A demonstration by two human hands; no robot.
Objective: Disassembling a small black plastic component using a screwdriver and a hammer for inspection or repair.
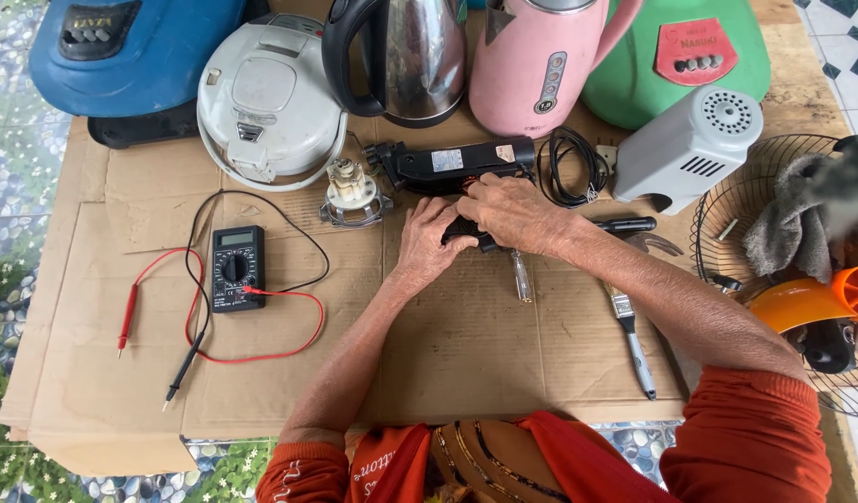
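1. Presently, two hands work at the centre of the cardboard sheet (466, 345). The left hand (435, 244) is curled closed around the lower end of a black tool body (448, 169); the right hand (513, 212) lies flat over its middle, fingers pressed down on it, so whether it actually grips cannot be told.
2. Location: the black tool body lies on the cardboard just in front of the pink kettle (536, 61), touching both hands.
3. Count, kettles: two, namely one steel kettle with a black handle (401, 56) and the pink kettle.
4. Count, cooker-type housings: one white rice cooker (269, 102), one blue housing (131, 51), one green housing (676, 61).
5. Count, instruments: one black multimeter (236, 268) with two probes, one red probe (126, 321) and one black probe (182, 368).
6. Count, small items: one tester screwdriver (522, 277), one paintbrush (631, 337), one coiled black cord (571, 168), one white terminal part (353, 191), one grey motor cover (685, 149).
7. Count, fan parts: one wire guard (727, 233), one orange blade (820, 298), one grey rag (792, 228).
8. Obscured: the hands cover the middle of the tool body, and a reddish detail under the right fingers is possibly copper winding. All appliances at the top and the fan at the right are cut off by the frame edge.
9. Surface: flattened brown cardboard over a patterned tiled floor (19, 186).
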